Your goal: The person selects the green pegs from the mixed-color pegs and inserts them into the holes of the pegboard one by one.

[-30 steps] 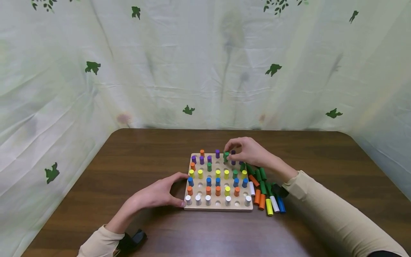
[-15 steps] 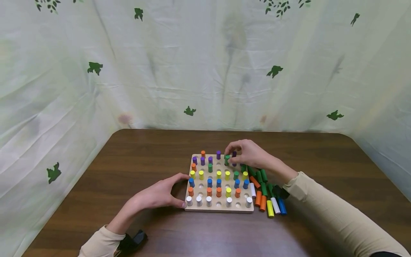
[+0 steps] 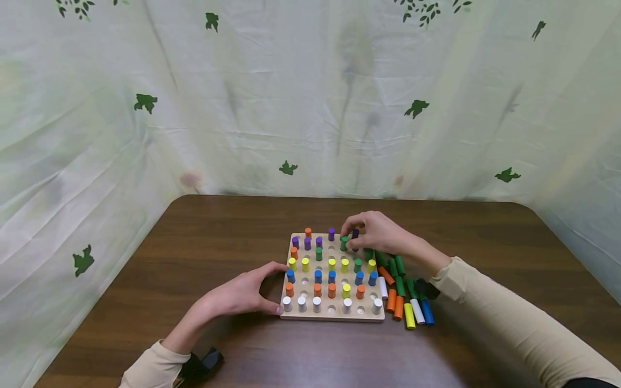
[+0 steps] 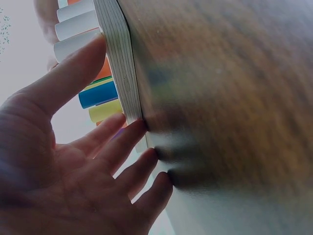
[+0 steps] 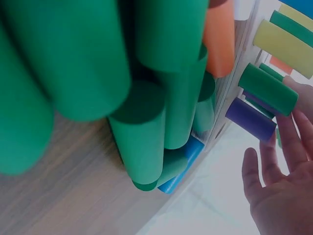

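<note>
A wooden pegboard (image 3: 339,314) carries rows of coloured pegs standing in its holes. My right hand (image 3: 375,230) is over the board's far right part and pinches a green peg (image 3: 344,243) between thumb and fingers; the peg stands upright, low at the board. A dark purple peg (image 3: 355,234) is close beside those fingers. In the right wrist view nearer pegs partly cover the right hand (image 5: 288,181). My left hand (image 3: 242,290) rests at the board's left edge, thumb at the near corner. In the left wrist view its thumb (image 4: 73,73) touches the edge and other fingertips touch the table.
Loose pegs lie in a heap along the board's right side, green ones (image 3: 399,285) mostly, with orange, yellow (image 3: 409,316), white and blue (image 3: 427,311) among them. The brown table (image 3: 223,226) ends at a pale curtain (image 3: 310,97) with leaf patterns.
The green peg in my right hand has gone down slightly toward the board. The head view has shifted a little. My left hand stays at the board's edge.
</note>
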{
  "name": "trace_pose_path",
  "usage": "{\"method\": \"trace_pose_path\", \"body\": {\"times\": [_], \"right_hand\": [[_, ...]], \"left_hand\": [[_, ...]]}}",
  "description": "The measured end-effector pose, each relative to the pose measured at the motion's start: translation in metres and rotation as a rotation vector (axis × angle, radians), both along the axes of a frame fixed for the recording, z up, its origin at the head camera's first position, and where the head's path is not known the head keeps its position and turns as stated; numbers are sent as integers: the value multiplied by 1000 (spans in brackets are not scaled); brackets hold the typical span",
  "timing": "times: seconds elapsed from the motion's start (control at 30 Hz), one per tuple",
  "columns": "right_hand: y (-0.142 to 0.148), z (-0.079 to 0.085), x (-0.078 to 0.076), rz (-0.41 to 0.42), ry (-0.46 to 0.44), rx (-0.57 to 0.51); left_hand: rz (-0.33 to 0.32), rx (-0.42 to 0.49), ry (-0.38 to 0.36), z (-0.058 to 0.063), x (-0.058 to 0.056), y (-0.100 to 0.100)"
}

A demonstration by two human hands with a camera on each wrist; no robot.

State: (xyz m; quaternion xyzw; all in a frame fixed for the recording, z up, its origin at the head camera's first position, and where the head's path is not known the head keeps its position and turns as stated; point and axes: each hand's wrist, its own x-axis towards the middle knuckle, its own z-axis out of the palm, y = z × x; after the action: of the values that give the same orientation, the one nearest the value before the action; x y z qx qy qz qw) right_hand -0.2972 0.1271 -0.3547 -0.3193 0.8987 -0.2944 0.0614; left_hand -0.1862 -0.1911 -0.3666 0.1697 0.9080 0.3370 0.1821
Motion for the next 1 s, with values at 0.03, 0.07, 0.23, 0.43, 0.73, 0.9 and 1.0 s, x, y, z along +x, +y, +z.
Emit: {"method": "trace_pose_path", "body": {"times": [0.03,0.07,0.23,0.43,0.73,0.9,1.0], "right_hand": [[1,0,0,-2,-2,-1],[1,0,0,-3,-5,-4],[4,3,0,-5,-24,-43],[13,9,2,-6,-31,-108],[32,20,11,-50,-15,-103],[47,20,16,-81,-8,-99],[56,17,18,-85,-13,-99]], "left_hand": [[1,-2,0,0,0,0],[2,-3,0,0,0,0],[5,-17,6,0,0,1],[3,-30,19,-1,0,0],[4,-34,24,1,2,0],[-1,-26,15,0,0,0],[-3,-22,11,-1,0,0]]}}
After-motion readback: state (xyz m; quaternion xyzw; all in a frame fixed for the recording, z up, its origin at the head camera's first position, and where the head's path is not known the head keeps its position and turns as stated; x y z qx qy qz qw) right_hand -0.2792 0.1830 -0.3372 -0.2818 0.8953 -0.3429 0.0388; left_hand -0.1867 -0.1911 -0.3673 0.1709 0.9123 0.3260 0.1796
